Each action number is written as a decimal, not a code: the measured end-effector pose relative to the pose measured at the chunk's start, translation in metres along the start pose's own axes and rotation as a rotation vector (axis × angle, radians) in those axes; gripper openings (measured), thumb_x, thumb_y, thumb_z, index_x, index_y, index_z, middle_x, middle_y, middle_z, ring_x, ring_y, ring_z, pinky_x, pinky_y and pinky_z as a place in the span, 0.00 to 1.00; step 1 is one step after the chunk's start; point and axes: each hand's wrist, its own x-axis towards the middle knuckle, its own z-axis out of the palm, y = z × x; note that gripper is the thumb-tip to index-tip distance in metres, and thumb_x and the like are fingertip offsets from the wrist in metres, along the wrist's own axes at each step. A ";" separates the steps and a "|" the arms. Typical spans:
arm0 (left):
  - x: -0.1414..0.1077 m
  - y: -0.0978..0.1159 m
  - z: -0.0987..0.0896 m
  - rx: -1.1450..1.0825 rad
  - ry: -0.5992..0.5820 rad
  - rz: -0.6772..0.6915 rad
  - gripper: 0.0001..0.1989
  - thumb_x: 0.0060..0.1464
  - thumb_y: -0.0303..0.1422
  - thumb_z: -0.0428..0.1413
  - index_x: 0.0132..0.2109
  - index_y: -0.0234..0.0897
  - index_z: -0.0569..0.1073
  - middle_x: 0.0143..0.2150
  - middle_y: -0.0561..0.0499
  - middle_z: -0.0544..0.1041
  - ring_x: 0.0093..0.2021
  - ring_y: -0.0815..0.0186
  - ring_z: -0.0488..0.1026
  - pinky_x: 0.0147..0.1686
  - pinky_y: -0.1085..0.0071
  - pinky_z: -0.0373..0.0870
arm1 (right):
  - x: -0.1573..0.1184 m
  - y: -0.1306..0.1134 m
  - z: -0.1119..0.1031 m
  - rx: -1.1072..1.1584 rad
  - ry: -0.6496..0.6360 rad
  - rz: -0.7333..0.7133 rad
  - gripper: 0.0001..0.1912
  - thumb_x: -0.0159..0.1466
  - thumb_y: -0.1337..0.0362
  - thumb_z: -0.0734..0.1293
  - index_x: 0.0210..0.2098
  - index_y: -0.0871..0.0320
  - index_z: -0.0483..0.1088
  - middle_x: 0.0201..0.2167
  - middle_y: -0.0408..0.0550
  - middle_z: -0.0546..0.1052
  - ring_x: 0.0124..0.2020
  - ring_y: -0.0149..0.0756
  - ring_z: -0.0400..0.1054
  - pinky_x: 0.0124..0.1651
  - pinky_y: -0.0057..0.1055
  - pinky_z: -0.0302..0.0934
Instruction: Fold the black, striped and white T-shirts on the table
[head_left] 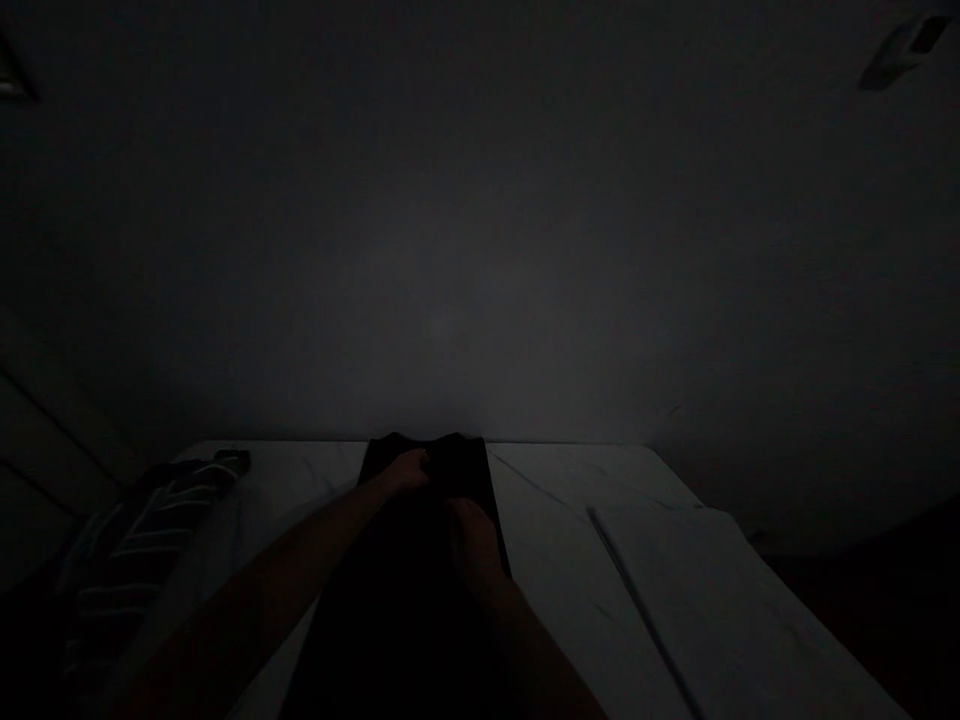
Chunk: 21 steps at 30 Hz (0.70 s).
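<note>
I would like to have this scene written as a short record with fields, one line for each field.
Light: very dim
Surface: pale, marble-patterned table, against a wall
Main item: black cloth, spread lengthwise; folds hidden in darkness
Left hand: over the cloth's far part; grip unclear
Right hand: over the cloth, nearer the wearer, by its right side; grip unclear
Left side: dark cloth with light stripes
Right side: pale flat piece with a dark edge
</note>
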 end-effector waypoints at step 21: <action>-0.018 0.012 -0.009 0.255 0.049 -0.020 0.15 0.52 0.25 0.60 0.47 0.37 0.81 0.47 0.47 0.83 0.49 0.59 0.80 0.45 0.73 0.72 | -0.002 0.021 0.012 0.151 0.242 -0.352 0.28 0.56 0.75 0.60 0.55 0.56 0.72 0.59 0.57 0.71 0.60 0.44 0.65 0.60 0.44 0.62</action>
